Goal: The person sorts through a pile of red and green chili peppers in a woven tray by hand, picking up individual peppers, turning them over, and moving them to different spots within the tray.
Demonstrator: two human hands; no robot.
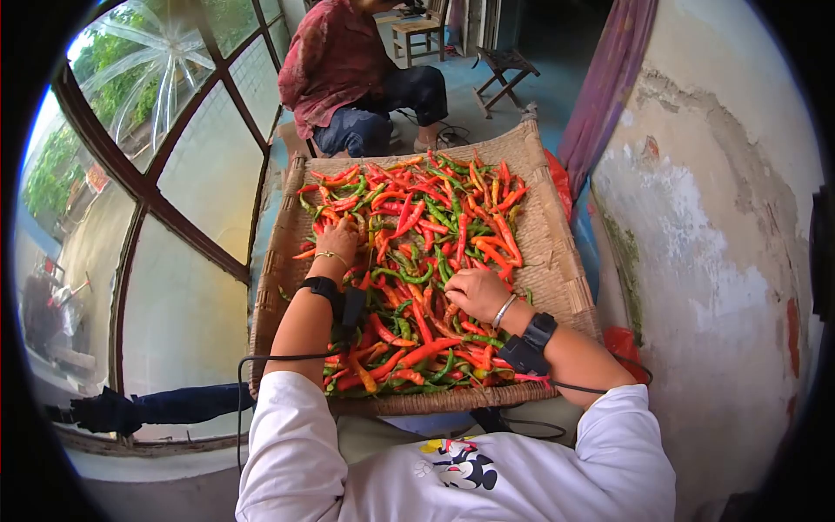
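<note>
Red, green and orange chili peppers (417, 344) lie in a loose layer across a large woven tray (544, 248) in front of me. My left hand (337, 241) is at the left part of the heap, its fingers bent and closed among red chili peppers; a bracelet circles the wrist. Toward the middle right, my right hand (477, 293) rests low over the peppers with fingers curled together. Its fingertips point down and left, and whatever they grip is hidden beneath the hand. Both forearms wear black straps with small devices and cables.
Across the tray sits another person (335, 74) in a red shirt. A framed window (191, 165) stands close on the left, a worn wall (696, 235) on the right. Behind are a folding stool (504, 78), a wooden chair (419, 35) and a purple curtain (609, 83).
</note>
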